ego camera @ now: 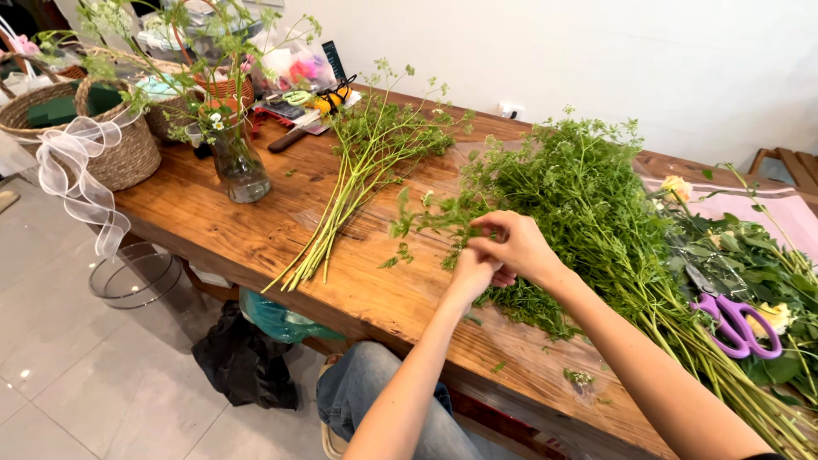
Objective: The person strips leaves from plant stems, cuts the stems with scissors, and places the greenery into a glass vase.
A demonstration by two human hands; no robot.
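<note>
1. Left hand [474, 271]: raised over the middle of the wooden table [256, 230], fingers curled, lying just under and against the right hand; whether they pinch the stem cannot be told, as the right hand covers them.
2. Right hand [515, 245]: fingers bent and closed on a leafy green sprig [426, 217], pinching it near its base; the sprig's feathery tip reaches leftward, above the table top.
3. Large heap of feathery green stems [588, 204]: lies on the table just to the right of both hands, leafy tops toward the far wall, cut ends toward the near right corner.
4. Smaller bundle of stripped stems [341, 204]: lies apart to the left of the hands, pale stalks toward the near table edge, leafy heads toward the wall.
5. Purple-handled scissors [737, 324]: rest on the foliage at the right, beside pale yellow roses [677, 187] with dark leaves.
6. Glass vase [239, 166]: stands on the left part of the table, holding a few thin flowering stalks.
7. Woven basket [123, 158]: at the table's left end, with a sheer white ribbon [77, 187] tied to it and hanging down.
8. Loose leaf scraps [396, 255]: scattered on the wood just left of the hands.
</note>
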